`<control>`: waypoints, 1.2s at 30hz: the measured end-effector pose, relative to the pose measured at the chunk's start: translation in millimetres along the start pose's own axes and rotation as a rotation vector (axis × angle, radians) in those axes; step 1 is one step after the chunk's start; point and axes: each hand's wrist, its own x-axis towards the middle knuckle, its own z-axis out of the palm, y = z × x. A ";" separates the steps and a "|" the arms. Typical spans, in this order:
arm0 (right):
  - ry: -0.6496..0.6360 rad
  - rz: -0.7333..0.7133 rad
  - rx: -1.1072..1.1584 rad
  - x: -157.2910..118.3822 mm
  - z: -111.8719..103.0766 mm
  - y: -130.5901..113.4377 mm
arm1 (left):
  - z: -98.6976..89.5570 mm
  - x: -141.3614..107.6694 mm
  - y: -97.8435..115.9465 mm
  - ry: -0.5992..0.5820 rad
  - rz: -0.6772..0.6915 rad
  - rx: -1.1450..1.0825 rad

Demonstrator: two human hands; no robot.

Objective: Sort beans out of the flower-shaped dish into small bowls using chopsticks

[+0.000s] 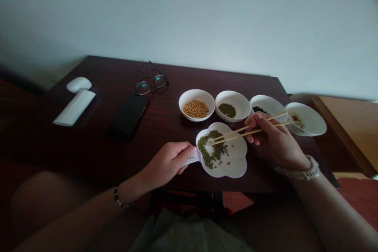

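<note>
My left hand is closed on the short handle of a white flower-shaped dish with a purple rim. Green mung beans lie along the dish's left side, around a small bare patch. In my right hand is a pair of wooden chopsticks; their tips reach into the dish among the beans. Behind the dish stand a white bowl of yellow soybeans and a white bowl of mung beans. My right hand partly covers a third bowl with black beans.
At the right end of the row, a fourth white bowl holds a few reddish and pale pieces. Eyeglasses, a black phone and white objects, one oblong and one rounded, lie on the dark table. A wall rises behind it.
</note>
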 end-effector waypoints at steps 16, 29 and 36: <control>0.059 0.018 -0.003 1.7 -11.2 2.8 | -0.4 -1.0 -0.3 0.007 -0.004 -0.001; 0.024 -0.001 0.010 0.9 -2.4 -0.4 | -0.6 -1.1 -0.7 0.005 0.000 0.007; 0.023 0.008 -0.007 0.3 0.6 -2.3 | -0.4 -1.5 0.8 0.006 -0.007 0.013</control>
